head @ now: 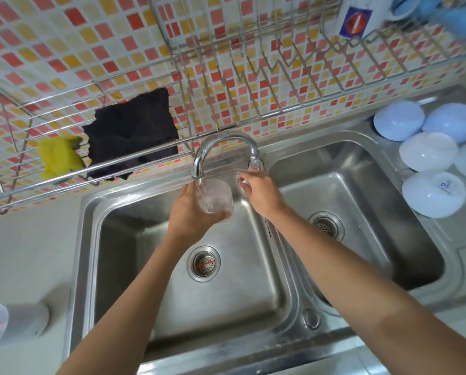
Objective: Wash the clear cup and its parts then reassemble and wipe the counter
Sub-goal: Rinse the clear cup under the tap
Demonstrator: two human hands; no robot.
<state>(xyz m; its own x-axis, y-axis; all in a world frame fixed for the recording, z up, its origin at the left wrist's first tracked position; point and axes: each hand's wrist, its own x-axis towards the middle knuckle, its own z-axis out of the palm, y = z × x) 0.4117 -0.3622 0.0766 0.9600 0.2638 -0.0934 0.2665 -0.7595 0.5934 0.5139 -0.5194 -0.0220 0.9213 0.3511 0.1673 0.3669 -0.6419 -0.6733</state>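
Clear cup (216, 196) sits in the left grip (191, 212) under running water; right grip (259, 193) clasps the tap (255, 158).

I am seeing open room in the left basin (134, 266) beneath both hands. The faucet (223, 147) is arching overhead, the wire rack (253, 77) is overhanging behind, and upturned bowls (429, 155) are crowding the tabletop's right side.
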